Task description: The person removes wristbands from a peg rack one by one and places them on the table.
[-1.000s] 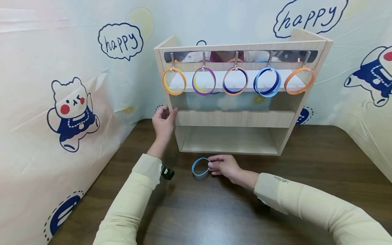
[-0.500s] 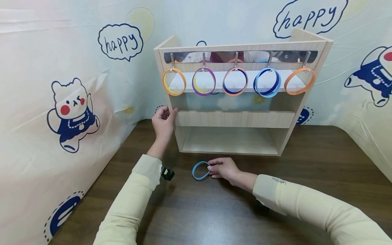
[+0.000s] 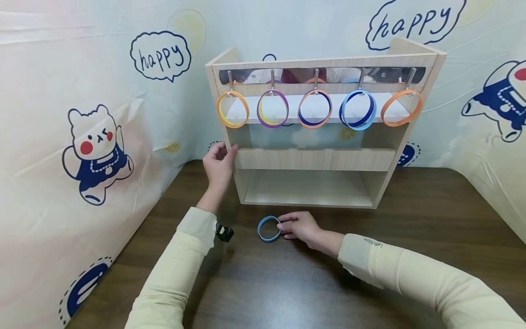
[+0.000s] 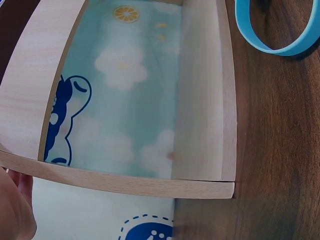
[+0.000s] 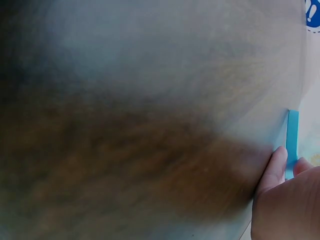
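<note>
Left of centre, the left hand [image 3: 218, 168] grips the wooden rack's [image 3: 315, 160] side edge; at lower centre, the light-blue wristband [image 5: 293, 132] has its right side pinched by the right hand [image 3: 302, 227]. Probably light, flexible, unbreakable silicone; that rim suits a gentle pinch.

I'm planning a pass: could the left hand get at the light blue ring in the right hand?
Probably yes: the light blue ring has its left side free, with nothing seen between. The left hand would first have to leave the rack; the right hand holds the ring's other side.
</note>
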Motion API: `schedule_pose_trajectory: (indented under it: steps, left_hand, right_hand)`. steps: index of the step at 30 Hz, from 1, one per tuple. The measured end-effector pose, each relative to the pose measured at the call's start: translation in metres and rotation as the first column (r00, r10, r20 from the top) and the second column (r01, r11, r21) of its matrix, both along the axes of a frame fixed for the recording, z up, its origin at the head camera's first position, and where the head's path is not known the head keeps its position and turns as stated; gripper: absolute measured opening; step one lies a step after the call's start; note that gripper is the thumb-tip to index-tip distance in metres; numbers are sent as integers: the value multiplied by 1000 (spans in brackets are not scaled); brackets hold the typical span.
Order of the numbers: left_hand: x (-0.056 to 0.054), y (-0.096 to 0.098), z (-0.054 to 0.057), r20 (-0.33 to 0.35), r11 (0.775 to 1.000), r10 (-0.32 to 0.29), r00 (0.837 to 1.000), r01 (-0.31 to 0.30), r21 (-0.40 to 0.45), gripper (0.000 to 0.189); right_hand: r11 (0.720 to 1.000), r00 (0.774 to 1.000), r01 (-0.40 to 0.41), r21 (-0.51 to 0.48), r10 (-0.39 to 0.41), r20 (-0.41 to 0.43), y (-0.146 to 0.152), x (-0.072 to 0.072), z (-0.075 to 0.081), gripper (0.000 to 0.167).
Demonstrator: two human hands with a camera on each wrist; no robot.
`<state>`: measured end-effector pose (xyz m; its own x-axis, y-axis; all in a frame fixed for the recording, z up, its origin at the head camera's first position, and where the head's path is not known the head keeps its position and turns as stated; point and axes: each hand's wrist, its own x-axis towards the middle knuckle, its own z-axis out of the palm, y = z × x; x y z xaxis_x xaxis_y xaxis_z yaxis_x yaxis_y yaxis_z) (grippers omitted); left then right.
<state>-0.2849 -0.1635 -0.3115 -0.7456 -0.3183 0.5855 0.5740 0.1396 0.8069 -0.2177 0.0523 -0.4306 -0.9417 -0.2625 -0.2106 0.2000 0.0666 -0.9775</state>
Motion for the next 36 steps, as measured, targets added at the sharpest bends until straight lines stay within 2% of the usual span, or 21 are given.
schedule_pose_trajectory:
  steps: [20,36]
  left_hand:
    - [1,0,1,12,1000,13,1000,-12,-10,25]
    - [1,0,0,-3,1000,5,1000,-5,-7,24]
  right_hand:
    - [998,999,32,55,-29,-45,-2,5,5,27]
    - [997,997,24,74,-19,-72,2,6,6,26]
